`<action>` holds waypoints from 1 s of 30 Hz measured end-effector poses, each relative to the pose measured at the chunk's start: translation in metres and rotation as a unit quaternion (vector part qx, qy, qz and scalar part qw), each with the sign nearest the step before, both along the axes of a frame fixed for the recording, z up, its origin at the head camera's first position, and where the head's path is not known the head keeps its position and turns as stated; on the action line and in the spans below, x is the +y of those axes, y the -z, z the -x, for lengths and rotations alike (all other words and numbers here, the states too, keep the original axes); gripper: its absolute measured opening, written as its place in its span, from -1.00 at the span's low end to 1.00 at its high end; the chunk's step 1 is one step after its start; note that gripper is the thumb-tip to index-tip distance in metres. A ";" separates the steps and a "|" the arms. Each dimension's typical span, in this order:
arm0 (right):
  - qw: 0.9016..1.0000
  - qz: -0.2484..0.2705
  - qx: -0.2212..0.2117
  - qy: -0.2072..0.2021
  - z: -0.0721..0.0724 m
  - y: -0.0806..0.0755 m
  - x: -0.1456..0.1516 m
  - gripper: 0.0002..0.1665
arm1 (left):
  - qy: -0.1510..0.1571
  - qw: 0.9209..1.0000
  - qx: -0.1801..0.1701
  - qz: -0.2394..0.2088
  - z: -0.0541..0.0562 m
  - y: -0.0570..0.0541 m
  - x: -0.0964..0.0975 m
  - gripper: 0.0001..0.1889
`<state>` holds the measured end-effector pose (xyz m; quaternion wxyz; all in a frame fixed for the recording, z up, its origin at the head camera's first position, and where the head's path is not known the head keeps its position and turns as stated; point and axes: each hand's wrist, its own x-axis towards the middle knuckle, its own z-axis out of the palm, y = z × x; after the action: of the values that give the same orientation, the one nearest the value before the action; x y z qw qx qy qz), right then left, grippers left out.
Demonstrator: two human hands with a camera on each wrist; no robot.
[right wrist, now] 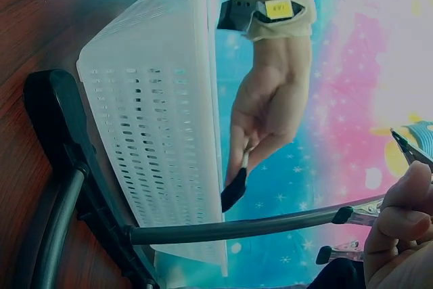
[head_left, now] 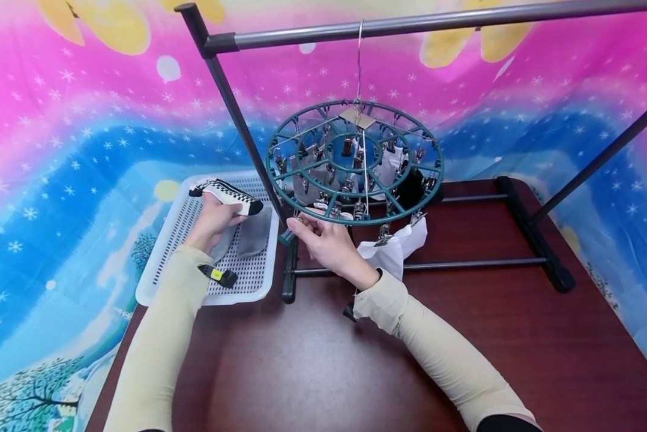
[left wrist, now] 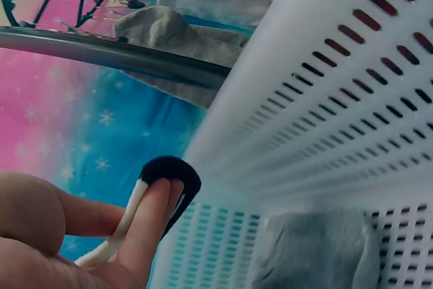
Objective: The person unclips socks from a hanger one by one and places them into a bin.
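In the head view my left hand (head_left: 215, 221) holds a white sock with a black checkered pattern (head_left: 227, 195) above the white basket (head_left: 146, 287). The left wrist view shows the black end of this sock (left wrist: 169, 166) between thumb and fingers. My right hand (head_left: 329, 243) is at the near-left rim of a round green clip hanger (head_left: 268, 159). Its fingers pinch a metal clip (right wrist: 365, 213) with a black tip, seen in the right wrist view. Folded grey socks (head_left: 254, 234) lie in the basket under my left hand.
The hanger hangs by a hook from the bar of a dark metal rack (head_left: 312, 35) on a reddish-brown table (head_left: 302, 360). White socks (head_left: 385, 255), a grey sock (left wrist: 162, 35) and a black piece (head_left: 412, 189) hang from clips. A patterned cloth (head_left: 59, 180) stands behind.
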<state>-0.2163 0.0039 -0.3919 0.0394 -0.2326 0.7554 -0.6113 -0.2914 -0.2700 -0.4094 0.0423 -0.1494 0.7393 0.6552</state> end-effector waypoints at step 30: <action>1.000 -0.021 0.004 0.013 -0.004 0.000 0.001 -0.60 | -0.068 0.992 -0.081 -0.071 0.035 0.036 0.023 0.00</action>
<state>-0.2124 0.0048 -0.3917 0.0334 -0.2249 0.7713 -0.5945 -0.3264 -0.2470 -0.4452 0.0677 -0.2484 0.6731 0.6933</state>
